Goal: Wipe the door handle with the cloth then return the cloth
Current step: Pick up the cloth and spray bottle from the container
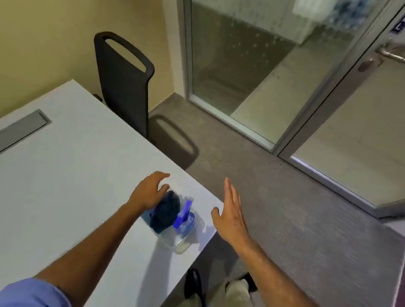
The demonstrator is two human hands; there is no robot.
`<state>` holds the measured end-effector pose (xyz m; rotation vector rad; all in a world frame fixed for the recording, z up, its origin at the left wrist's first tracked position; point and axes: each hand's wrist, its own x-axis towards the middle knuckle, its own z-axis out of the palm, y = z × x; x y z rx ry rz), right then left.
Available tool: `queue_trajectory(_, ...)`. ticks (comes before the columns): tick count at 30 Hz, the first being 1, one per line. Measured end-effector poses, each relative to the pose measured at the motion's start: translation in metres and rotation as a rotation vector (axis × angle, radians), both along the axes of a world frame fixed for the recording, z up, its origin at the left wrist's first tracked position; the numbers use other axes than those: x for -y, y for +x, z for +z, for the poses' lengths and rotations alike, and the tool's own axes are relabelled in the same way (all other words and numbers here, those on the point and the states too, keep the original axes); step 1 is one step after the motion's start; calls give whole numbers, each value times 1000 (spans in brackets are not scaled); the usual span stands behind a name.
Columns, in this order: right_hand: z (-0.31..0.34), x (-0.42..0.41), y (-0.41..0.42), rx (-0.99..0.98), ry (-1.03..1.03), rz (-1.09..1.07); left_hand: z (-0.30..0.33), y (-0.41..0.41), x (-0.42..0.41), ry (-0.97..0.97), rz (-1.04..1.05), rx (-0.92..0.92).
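Head view looks down over a pale worktop (53,168) whose corner sits near the middle of the frame. A clear container (187,235) stands close to that corner edge, likely parked there so it is within easy reach of someone standing beside it. Inside it lies the dark blue cloth (166,212), bunched at the container's 10 o'clock end, with a blue-capped spray bottle (184,217) lying next to it toward 4 o'clock.

The left hand (148,192) hovers over the far end of the container, fingers curved and spread, gripping nothing; the cloth sits just beneath and beside its palm, toward 4 o'clock from the knuckles. I cannot tell whether the fingertips touch the container rim. The right hand (231,214) is flat and open with fingers straight, off the worktop edge over the carpet, at 3 o'clock from the container and holding nothing; it seems held out for balance or readiness.

The door handle (399,51), a metal lever on the glass door, is at 1 o'clock, well apart from both hands. A black chair (125,82) stands at the worktop's far side.
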<state>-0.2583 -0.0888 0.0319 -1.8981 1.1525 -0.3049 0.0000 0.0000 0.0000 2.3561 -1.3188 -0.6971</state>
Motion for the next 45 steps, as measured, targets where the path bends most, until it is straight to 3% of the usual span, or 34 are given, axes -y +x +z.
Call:
queue_trajectory(3, -18, -19, 11, -61, 141, 108, -20, 3, -18, 100, 94, -34)
queue_trajectory(7, -39, -44, 27, -2, 342, 165, -44, -1, -23, 238, 123, -83)
queue_trajectory(12, -64, -62, 40, 38, 377, 104, -69, -7, -22, 309, 167, -122)
queue_trajectory(19, -87, -56, 51, 49, 371, 107, -92, -1, -15, 398, 96, -15)
queue_trajectory(26, -84, -57, 62, 122, 466, 53, -97, 7, -12, 452, 77, -106)
queue_trajectory(29, -83, -63, 69, 97, 389, 2, -96, 7, -15, 426, 95, -139)
queue_trajectory(33, -82, -64, 75, 258, 526, -63, -91, 6, -20, 379, 160, -220)
queue_trajectory(38, -67, -53, 69, 359, 509, -67, -69, 16, -27, 299, 149, -314)
queue_trajectory(45, -2, -15, 52, 490, 415, -28, -3, 15, -18, 18, 202, -440)
